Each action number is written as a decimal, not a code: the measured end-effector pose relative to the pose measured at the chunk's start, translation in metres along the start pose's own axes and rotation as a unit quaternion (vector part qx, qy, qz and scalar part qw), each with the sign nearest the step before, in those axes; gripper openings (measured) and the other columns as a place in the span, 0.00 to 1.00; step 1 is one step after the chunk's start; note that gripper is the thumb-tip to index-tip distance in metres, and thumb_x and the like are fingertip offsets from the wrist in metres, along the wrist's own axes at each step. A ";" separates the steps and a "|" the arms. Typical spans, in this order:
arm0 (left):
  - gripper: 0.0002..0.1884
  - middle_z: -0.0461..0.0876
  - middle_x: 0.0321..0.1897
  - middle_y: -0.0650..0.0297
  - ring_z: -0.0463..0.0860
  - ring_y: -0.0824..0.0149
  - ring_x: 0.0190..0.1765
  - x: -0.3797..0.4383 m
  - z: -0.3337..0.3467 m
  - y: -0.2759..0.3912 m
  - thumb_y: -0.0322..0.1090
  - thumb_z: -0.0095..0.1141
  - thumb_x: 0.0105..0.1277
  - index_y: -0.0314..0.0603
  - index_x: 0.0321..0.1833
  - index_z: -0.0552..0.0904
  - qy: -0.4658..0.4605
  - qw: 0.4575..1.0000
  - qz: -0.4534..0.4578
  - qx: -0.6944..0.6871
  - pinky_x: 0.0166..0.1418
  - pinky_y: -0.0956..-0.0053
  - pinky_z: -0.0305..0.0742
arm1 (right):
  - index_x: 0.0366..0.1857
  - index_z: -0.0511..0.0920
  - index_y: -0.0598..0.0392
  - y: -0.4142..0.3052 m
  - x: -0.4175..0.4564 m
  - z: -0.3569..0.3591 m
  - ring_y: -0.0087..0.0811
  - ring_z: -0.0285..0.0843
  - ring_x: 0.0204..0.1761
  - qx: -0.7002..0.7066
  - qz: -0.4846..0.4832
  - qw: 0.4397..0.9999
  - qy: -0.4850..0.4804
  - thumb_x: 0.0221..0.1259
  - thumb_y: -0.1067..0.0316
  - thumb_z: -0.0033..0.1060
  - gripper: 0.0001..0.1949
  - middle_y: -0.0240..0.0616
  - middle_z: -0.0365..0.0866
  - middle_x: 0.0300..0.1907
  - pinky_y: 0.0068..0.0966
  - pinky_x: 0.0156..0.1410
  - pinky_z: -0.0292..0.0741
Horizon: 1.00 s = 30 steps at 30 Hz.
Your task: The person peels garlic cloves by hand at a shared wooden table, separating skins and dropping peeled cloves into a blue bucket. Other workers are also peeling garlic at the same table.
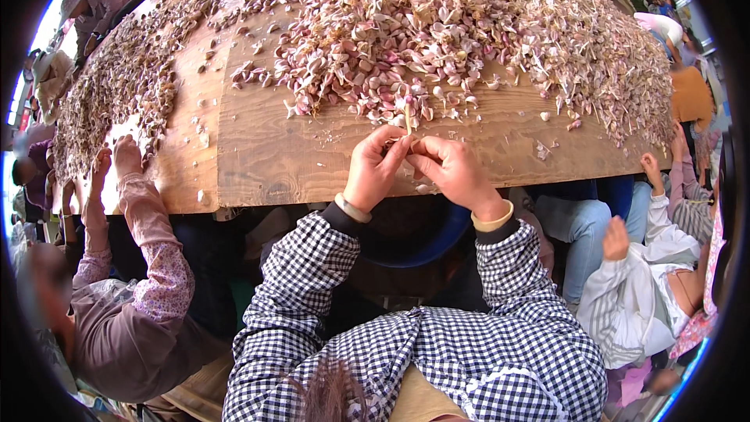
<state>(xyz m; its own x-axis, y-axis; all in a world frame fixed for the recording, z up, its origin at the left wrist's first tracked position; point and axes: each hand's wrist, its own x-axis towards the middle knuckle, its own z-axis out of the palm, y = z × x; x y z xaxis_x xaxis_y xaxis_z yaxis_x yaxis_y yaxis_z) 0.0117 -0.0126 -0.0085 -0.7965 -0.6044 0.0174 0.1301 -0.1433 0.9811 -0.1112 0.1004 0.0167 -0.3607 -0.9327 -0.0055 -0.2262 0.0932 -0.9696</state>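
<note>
My left hand (377,164) and my right hand (454,170) meet at the fingertips just over the near edge of the wooden table (281,158). Between the pinched fingers is a small piece of garlic with a pale dry stalk (408,119) pointing up and away. My fingers hide its lower part. Beyond them spreads a large heap of pink and white garlic cloves (375,58), mixed with papery skins and stalks. One loose clove (423,189) lies at the table edge below my hands.
Under the edge, between my forearms, is a blue tub (404,261) with a dark inside. A darker garlic pile (126,82) covers the left of the table, where a co-worker's hands (128,155) rest. Another person (638,293) sits at the right; several others surround the table.
</note>
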 end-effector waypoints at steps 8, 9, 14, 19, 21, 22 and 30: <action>0.03 0.76 0.26 0.58 0.77 0.66 0.28 0.006 0.014 0.001 0.26 0.54 0.71 0.35 0.42 0.74 0.041 0.974 0.089 0.207 0.35 0.71 0.73 | 0.41 0.82 0.62 0.004 0.001 -0.011 0.20 0.78 0.26 0.038 0.056 0.998 -0.015 0.70 0.64 0.59 0.10 0.32 0.82 0.27 0.22 0.33 0.74; 0.03 0.76 0.26 0.57 0.78 0.63 0.29 0.005 0.016 0.002 0.25 0.54 0.71 0.35 0.42 0.74 0.043 0.965 0.127 0.227 0.35 0.70 0.73 | 0.41 0.82 0.62 0.006 0.000 -0.013 0.19 0.76 0.26 0.076 0.078 0.993 -0.033 0.70 0.64 0.58 0.11 0.30 0.81 0.26 0.21 0.32 0.73; 0.02 0.75 0.26 0.54 0.79 0.57 0.28 0.001 0.015 0.007 0.26 0.51 0.72 0.35 0.41 0.73 0.010 0.963 0.135 0.233 0.34 0.68 0.73 | 0.40 0.79 0.60 0.014 -0.002 -0.016 0.17 0.70 0.24 0.231 0.102 0.961 -0.112 0.75 0.60 0.51 0.13 0.27 0.75 0.25 0.18 0.31 0.70; 0.08 0.72 0.19 0.64 0.71 0.73 0.22 -0.002 0.009 0.010 0.32 0.46 0.77 0.38 0.38 0.74 0.019 0.999 0.019 -0.033 0.26 0.80 0.64 | 0.41 0.76 0.61 0.016 -0.002 -0.013 0.21 0.75 0.29 0.471 0.115 0.857 -0.175 0.75 0.61 0.44 0.14 0.36 0.78 0.29 0.20 0.33 0.75; 0.14 0.73 0.23 0.67 0.69 0.74 0.24 0.004 -0.011 0.015 0.41 0.43 0.78 0.44 0.33 0.72 0.016 0.974 -0.065 -0.218 0.26 0.81 0.61 | 0.41 0.76 0.61 0.019 0.003 -0.013 0.23 0.77 0.31 0.476 0.109 0.856 -0.170 0.72 0.63 0.44 0.12 0.37 0.79 0.31 0.20 0.35 0.76; 0.15 0.75 0.26 0.67 0.71 0.73 0.27 0.006 -0.019 0.015 0.42 0.44 0.78 0.44 0.33 0.72 0.061 0.945 -0.096 -0.306 0.28 0.80 0.63 | 0.42 0.76 0.61 0.020 0.008 -0.016 0.25 0.79 0.33 0.451 0.082 0.879 -0.129 0.68 0.66 0.43 0.11 0.39 0.81 0.35 0.21 0.36 0.78; 0.08 0.78 0.34 0.65 0.72 0.73 0.29 0.012 -0.089 0.012 0.33 0.45 0.75 0.42 0.52 0.74 0.066 0.908 -0.045 -0.412 0.26 0.82 0.63 | 0.47 0.76 0.57 0.039 0.044 -0.033 0.21 0.75 0.34 0.106 -0.026 0.984 0.138 0.78 0.66 0.38 0.12 0.30 0.76 0.34 0.19 0.36 0.78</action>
<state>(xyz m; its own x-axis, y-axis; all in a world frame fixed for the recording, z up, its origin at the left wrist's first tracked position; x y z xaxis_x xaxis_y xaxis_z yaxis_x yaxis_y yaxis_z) 0.0563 -0.0909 -0.0141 -0.7550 -0.6422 -0.1328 0.5085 -0.7012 0.4998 -0.1656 0.0746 -0.0129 -0.5930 -0.8008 0.0846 -0.0684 -0.0546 -0.9962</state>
